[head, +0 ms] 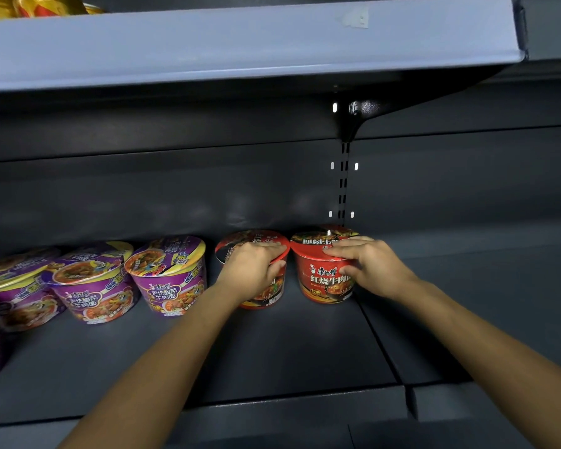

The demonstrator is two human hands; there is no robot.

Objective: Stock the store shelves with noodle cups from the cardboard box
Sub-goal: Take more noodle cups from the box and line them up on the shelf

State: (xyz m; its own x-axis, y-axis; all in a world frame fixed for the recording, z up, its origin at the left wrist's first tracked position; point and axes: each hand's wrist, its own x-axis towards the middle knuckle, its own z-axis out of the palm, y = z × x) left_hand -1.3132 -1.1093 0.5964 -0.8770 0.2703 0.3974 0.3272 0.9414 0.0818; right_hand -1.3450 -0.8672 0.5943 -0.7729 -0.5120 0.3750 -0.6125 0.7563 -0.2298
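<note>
Two red noodle cups stand side by side at the back of the dark shelf (272, 351). My left hand (251, 270) grips the left red cup (266, 294) from the front, fingers over its lid and thumb on its side. My right hand (370, 265) grips the right red cup (321, 277) the same way, from its right side. A third red cup's lid (340, 230) shows just behind the right one. Three purple noodle cups (172, 277) stand in a row to the left. The cardboard box is out of view.
The upper shelf's pale front edge (240, 43) overhangs, with yellow packages (30, 4) on it at the top left. A slotted upright (344, 183) divides the back wall. Another shelf section (483, 303) lies to the right of the seam.
</note>
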